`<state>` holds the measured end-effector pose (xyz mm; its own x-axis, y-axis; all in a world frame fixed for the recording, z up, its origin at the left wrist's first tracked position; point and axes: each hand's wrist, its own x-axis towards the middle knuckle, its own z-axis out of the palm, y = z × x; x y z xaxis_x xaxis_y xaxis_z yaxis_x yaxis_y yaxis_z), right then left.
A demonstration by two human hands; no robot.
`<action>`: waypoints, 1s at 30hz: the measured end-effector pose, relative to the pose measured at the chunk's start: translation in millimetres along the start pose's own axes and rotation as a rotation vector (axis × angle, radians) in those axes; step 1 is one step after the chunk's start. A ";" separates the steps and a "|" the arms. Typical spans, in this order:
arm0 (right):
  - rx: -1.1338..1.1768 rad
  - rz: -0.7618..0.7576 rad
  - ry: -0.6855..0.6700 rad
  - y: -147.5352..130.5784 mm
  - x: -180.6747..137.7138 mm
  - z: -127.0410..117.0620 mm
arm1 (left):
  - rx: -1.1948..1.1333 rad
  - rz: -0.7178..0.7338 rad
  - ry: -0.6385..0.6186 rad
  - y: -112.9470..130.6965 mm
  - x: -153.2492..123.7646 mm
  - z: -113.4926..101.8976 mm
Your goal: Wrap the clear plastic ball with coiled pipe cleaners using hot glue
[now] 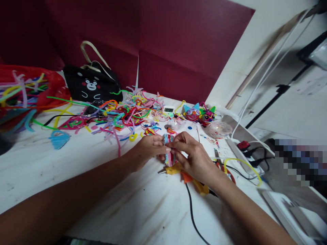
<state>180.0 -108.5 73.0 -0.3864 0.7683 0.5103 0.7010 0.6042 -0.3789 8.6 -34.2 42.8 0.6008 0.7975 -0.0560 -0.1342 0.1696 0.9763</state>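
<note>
Blue, red and pink striped the strip [168, 160], up over the table [122, 204], just beyond the glue gun [174, 169] and nearer than the fuzzy stems [138, 110]. Left hand [146, 149] had it pinched by the left edge, right hand [197, 154] gripped the right, fingertips almost meeting! Light and soft it looked, bendy, probably not slippery, easily crushed; its long edges seemed the best hold.
</note>
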 end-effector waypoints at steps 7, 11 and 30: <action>-0.135 -0.037 -0.016 0.3 1.9 -0.6 | -0.012 -0.018 -0.050 3.1 0.6 -3.0; -0.165 -0.030 -0.025 0.3 0.5 -1.0 | -0.083 -0.030 -0.143 6.7 0.4 -5.1; -0.093 -0.016 -0.015 5.3 5.5 -2.6 | -0.101 -0.066 -0.142 9.5 -0.1 -6.4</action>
<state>183.2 -101.6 75.8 -0.4064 0.7622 0.5039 0.7470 0.5947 -0.2971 2.2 -29.0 50.7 0.7151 0.6941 -0.0826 -0.1648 0.2823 0.9451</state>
